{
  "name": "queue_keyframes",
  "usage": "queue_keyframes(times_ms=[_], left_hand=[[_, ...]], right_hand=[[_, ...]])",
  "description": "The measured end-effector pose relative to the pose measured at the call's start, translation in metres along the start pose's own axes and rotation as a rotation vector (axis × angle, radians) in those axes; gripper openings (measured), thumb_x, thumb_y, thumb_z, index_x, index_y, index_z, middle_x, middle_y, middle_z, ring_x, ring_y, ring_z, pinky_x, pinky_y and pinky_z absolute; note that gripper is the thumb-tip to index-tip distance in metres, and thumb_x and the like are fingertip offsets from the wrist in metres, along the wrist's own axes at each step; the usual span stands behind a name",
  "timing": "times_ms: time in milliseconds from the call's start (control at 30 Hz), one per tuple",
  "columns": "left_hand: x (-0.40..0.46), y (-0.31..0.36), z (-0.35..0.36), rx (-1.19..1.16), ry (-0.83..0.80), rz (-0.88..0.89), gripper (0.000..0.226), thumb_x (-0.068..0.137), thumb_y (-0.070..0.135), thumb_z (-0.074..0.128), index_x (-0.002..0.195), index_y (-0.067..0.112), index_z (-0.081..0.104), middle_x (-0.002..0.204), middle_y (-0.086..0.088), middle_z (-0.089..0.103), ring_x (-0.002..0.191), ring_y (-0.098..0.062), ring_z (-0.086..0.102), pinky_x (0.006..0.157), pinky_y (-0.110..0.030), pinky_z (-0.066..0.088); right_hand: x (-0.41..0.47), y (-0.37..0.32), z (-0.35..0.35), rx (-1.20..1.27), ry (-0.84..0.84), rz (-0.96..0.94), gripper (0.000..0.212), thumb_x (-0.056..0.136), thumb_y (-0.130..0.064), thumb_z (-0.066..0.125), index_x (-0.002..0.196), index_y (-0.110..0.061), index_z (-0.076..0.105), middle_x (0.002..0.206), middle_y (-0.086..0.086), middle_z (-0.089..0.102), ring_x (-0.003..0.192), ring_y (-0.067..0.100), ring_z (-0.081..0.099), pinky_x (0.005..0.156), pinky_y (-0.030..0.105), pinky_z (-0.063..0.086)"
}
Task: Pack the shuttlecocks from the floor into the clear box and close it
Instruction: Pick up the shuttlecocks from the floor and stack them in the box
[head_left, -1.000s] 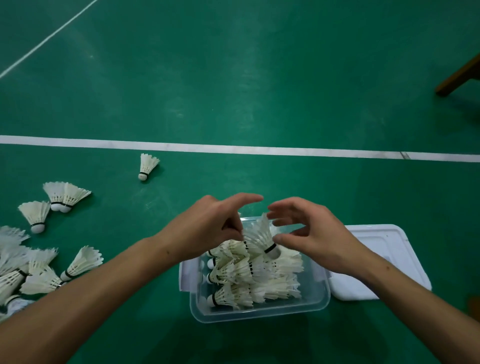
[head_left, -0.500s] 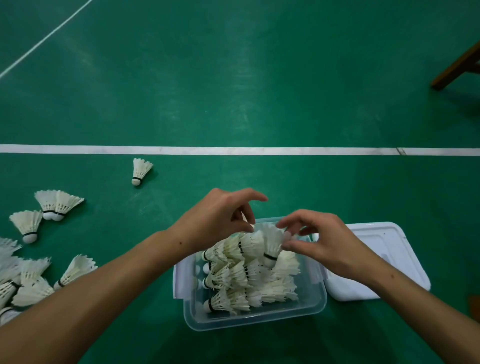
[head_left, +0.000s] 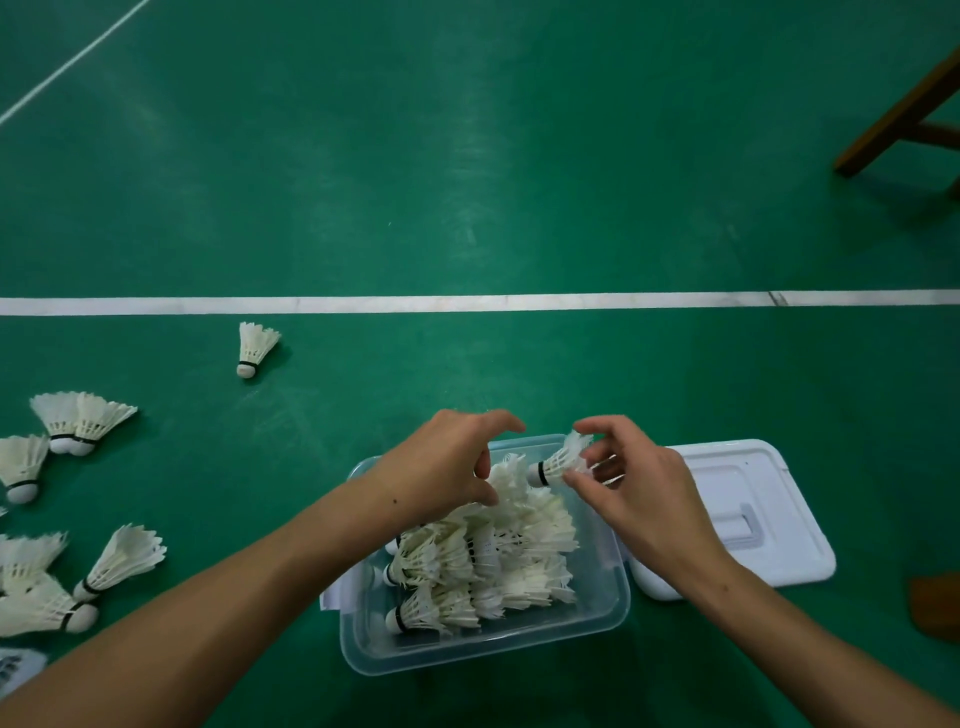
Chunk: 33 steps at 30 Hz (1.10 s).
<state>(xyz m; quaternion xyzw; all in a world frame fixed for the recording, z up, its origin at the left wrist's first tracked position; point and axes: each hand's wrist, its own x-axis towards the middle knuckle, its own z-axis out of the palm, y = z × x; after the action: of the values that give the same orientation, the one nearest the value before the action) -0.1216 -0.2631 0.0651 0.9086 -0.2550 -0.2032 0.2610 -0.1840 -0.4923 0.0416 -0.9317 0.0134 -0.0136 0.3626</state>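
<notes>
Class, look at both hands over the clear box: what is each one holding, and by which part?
The right hand pinches one shuttlecock by its feather skirt, cork pointing left. The left hand rests curled on the packed shuttlecocks; any hold is unclear.

1. The floor (head_left: 467, 156) is green sports court, a bit scuffed, with a white line (head_left: 467, 303) running straight across and a thinner white line (head_left: 72, 57) cutting the top left corner.
2. The clear box (head_left: 597, 618) sits right on the floor near the bottom middle, rows of shuttlecocks stacked inside.
3. The white lid (head_left: 753, 519) lies flat on the floor just beside the box's right side.
4. One lone shuttlecock (head_left: 254, 347) lies just below the white line, left of centre.
5. A loose bunch of shuttlecocks (head_left: 78, 421) is scattered along the left edge, all on their sides.
6. A wooden furniture leg (head_left: 893, 124) stands at the top right.
</notes>
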Motion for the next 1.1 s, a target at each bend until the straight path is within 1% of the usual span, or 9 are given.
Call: queue_keyframes(times_ms=[133, 267, 367, 467, 567, 700, 800, 933, 1100], left_hand=[[-0.007, 0.001, -0.001, 0.011, 0.038, 0.003, 0.077, 0.085, 0.017, 0.086, 0.151, 0.029, 0.048, 0.088, 0.013, 0.062, 0.076, 0.001, 0.055, 0.085, -0.032, 0.058], [-0.020, -0.001, -0.002, -0.023, 0.108, 0.020, 0.074, 0.084, 0.020, 0.087, 0.148, 0.031, 0.050, 0.083, 0.015, 0.060, 0.075, 0.002, 0.056, 0.075, -0.023, 0.051], [-0.030, -0.005, -0.003, -0.063, 0.155, 0.011, 0.071, 0.084, 0.023, 0.087, 0.146, 0.033, 0.053, 0.081, 0.014, 0.061, 0.074, 0.000, 0.058, 0.072, -0.023, 0.051], [-0.040, -0.008, -0.004, -0.108, 0.195, 0.013, 0.070, 0.083, 0.024, 0.088, 0.143, 0.034, 0.055, 0.079, 0.012, 0.063, 0.072, -0.003, 0.058, 0.070, -0.020, 0.050], [-0.051, -0.013, -0.008, -0.191, 0.217, 0.009, 0.069, 0.081, 0.023, 0.089, 0.141, 0.034, 0.057, 0.079, 0.011, 0.064, 0.073, -0.004, 0.060, 0.069, -0.017, 0.050], [-0.068, -0.020, -0.013, -0.350, 0.254, 0.012, 0.069, 0.078, 0.020, 0.091, 0.138, 0.034, 0.060, 0.082, 0.008, 0.065, 0.071, -0.010, 0.064, 0.070, -0.022, 0.056], [-0.075, -0.022, -0.015, -0.436, 0.252, 0.037, 0.074, 0.077, 0.015, 0.092, 0.139, 0.034, 0.058, 0.083, 0.007, 0.063, 0.070, -0.010, 0.065, 0.070, -0.021, 0.056], [-0.080, -0.022, -0.016, -0.513, 0.200, 0.087, 0.083, 0.078, 0.006, 0.090, 0.144, 0.038, 0.052, 0.088, 0.006, 0.059, 0.072, -0.018, 0.069, 0.075, -0.036, 0.062], [-0.082, -0.028, -0.014, -0.615, 0.180, 0.117, 0.085, 0.078, 0.002, 0.089, 0.146, 0.035, 0.050, 0.093, 0.000, 0.058, 0.079, -0.028, 0.071, 0.079, -0.045, 0.063]], right_hand=[[0.008, -0.008, 0.018, -0.045, -0.081, -0.036, 0.043, 0.090, -0.030, 0.080, 0.127, -0.034, 0.058, 0.090, -0.021, 0.070, 0.079, 0.000, 0.069, 0.075, 0.038, 0.061], [0.011, -0.011, 0.035, 0.073, -0.171, 0.074, 0.046, 0.091, -0.023, 0.081, 0.130, -0.030, 0.056, 0.093, -0.012, 0.071, 0.081, 0.000, 0.070, 0.074, 0.026, 0.061], [0.013, -0.011, 0.042, 0.053, -0.184, 0.135, 0.056, 0.090, -0.019, 0.081, 0.136, -0.027, 0.049, 0.089, -0.007, 0.070, 0.080, 0.005, 0.069, 0.075, 0.031, 0.060], [0.017, -0.015, 0.042, -0.020, -0.217, 0.132, 0.068, 0.089, -0.016, 0.083, 0.143, -0.023, 0.042, 0.078, -0.003, 0.068, 0.076, 0.010, 0.066, 0.070, 0.028, 0.055], [0.016, -0.024, 0.034, -0.063, -0.280, 0.132, 0.077, 0.087, -0.022, 0.086, 0.148, -0.022, 0.040, 0.088, -0.005, 0.068, 0.082, 0.009, 0.066, 0.077, 0.028, 0.056], [0.009, -0.034, -0.001, -0.129, -0.252, 0.093, 0.075, 0.088, -0.027, 0.084, 0.151, -0.020, 0.044, 0.120, -0.002, 0.073, 0.106, 0.013, 0.070, 0.099, 0.037, 0.058], [-0.005, -0.051, -0.018, 0.002, -0.201, -0.048, 0.056, 0.086, -0.025, 0.085, 0.135, -0.026, 0.058, 0.117, -0.015, 0.074, 0.109, 0.002, 0.069, 0.096, 0.033, 0.059], [-0.022, -0.080, 0.003, 0.230, -0.399, -0.149, 0.061, 0.083, -0.024, 0.089, 0.136, -0.031, 0.059, 0.120, -0.021, 0.073, 0.118, -0.002, 0.066, 0.102, 0.027, 0.055], [-0.028, -0.083, 0.034, 0.248, -0.419, -0.138, 0.056, 0.082, -0.026, 0.090, 0.129, -0.032, 0.061, 0.102, -0.021, 0.077, 0.103, -0.001, 0.072, 0.100, 0.032, 0.057]])
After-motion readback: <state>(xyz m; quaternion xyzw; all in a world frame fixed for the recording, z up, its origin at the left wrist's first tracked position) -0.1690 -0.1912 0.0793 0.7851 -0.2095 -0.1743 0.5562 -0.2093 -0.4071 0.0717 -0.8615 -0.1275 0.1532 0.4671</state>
